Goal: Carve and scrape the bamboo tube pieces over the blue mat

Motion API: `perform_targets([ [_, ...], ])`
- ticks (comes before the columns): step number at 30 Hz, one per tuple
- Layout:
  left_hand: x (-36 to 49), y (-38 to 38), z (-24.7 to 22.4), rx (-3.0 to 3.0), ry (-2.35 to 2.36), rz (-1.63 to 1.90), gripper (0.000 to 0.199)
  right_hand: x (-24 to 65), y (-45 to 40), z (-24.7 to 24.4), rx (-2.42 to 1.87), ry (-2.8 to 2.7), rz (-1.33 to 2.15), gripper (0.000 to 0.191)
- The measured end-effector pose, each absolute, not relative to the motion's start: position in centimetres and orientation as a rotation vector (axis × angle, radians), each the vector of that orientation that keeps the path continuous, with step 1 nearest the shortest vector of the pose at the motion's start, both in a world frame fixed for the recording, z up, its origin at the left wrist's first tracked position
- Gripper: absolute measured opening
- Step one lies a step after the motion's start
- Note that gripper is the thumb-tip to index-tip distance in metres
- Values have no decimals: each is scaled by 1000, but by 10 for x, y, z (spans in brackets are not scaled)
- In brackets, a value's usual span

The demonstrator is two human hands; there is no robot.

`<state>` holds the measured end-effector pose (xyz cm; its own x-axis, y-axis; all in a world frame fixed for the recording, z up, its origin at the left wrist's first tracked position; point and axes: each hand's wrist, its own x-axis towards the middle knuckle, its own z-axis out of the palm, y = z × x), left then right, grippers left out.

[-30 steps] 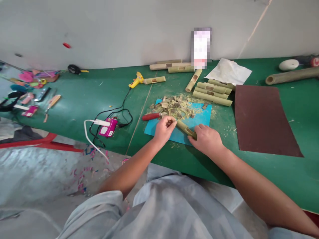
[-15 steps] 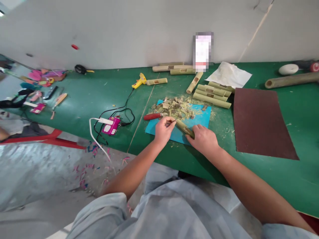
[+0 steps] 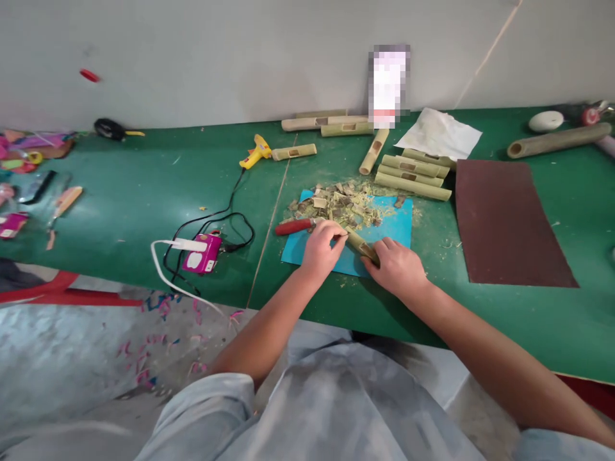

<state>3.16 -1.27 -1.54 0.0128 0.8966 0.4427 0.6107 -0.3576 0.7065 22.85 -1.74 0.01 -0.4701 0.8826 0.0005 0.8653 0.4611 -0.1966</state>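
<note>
**Grip on the bamboo tube nearly unchanged.** My right hand point(image 3: 398, 266) grasps the near end of the notched bamboo tube point(image 3: 360, 244), over the blue sheet point(image 3: 401, 224); my left hand's point(image 3: 323, 248) fingertips are drawn close at its far end, their hold too small to tell. Only slight shifts since the preceding view suggest continued work on this piece.

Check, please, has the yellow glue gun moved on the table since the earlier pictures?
No. The yellow glue gun lies left of the tabletop seam as before, beside the same short bamboo piece; only the camera view has shifted.
</note>
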Motion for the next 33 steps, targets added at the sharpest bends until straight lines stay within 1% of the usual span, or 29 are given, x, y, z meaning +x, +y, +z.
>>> perform_targets([
  [4, 28, -14, -11, 2167, 1539, 1095, 9, 223, -23, 0, -1605, -2545, 254, 28],
  [11, 22, -15, -9, 2191, 1553, 946, 10, 219, -30, -8, -1660, -2436, 265, 31],
  [17, 21, -14, -14, 2135, 1489, 981, 11, 219, -31, -10, -1638, -2390, 282, 31],
  [22, 24, -13, -13, 2180, 1559, 997, 12, 221, -31, -12, -1624, -2377, 272, 31],
  [33, 26, -16, -21, 2215, 1530, 1019, 23, 220, -30, -12, -1603, -2344, 261, 31],
])
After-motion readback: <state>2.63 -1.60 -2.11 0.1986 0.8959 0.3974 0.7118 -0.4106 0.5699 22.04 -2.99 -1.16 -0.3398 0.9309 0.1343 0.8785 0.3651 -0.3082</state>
